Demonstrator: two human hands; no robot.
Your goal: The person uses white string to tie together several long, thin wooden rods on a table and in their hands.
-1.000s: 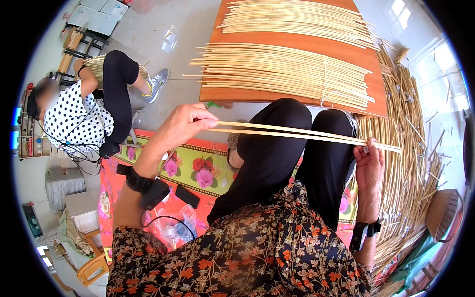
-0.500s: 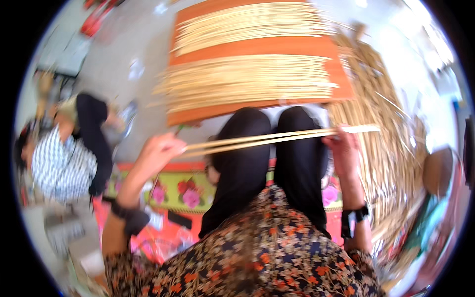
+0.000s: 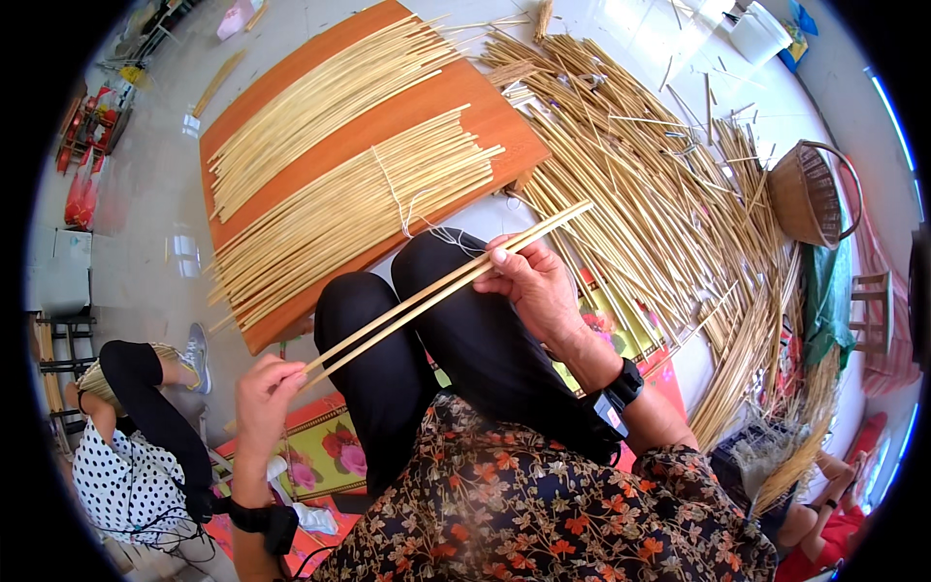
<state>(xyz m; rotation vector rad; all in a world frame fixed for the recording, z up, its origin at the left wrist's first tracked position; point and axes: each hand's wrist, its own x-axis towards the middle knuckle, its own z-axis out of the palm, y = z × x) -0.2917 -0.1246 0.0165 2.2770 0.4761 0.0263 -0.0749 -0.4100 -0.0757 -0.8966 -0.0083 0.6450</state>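
Two pale straw-like stalks (image 3: pixel 388 319) stretch slantwise across my lap, close together and nearly parallel. My left hand (image 3: pixel 267 398) pinches their lower-left ends between thumb and fingers. Nearer their upper-right ends, my right hand (image 3: pixel 538 291) grips them, and the tips stick out past it. Just beyond my knees stands an orange-brown low table (image 3: pixel 388 128). On it lie a far row of stalks (image 3: pixel 325 112) and a near row of stalks (image 3: pixel 339 218), side by side. White string (image 3: pixel 395 194) crosses the near row and trails loosely over the table edge toward my knee.
A large heap of loose stalks (image 3: pixel 640 165) covers the floor at the right. Beyond it stand a wicker basket (image 3: pixel 807 199) and a white bucket (image 3: pixel 759 37). Another person (image 3: pixel 136 475) sits at the left; part of a person in red (image 3: pixel 824 533) shows at lower right.
My view has turned, so the table now appears farther left and slanted. The stalks tilt more steeply, with the right end higher. Both hands still hold them.
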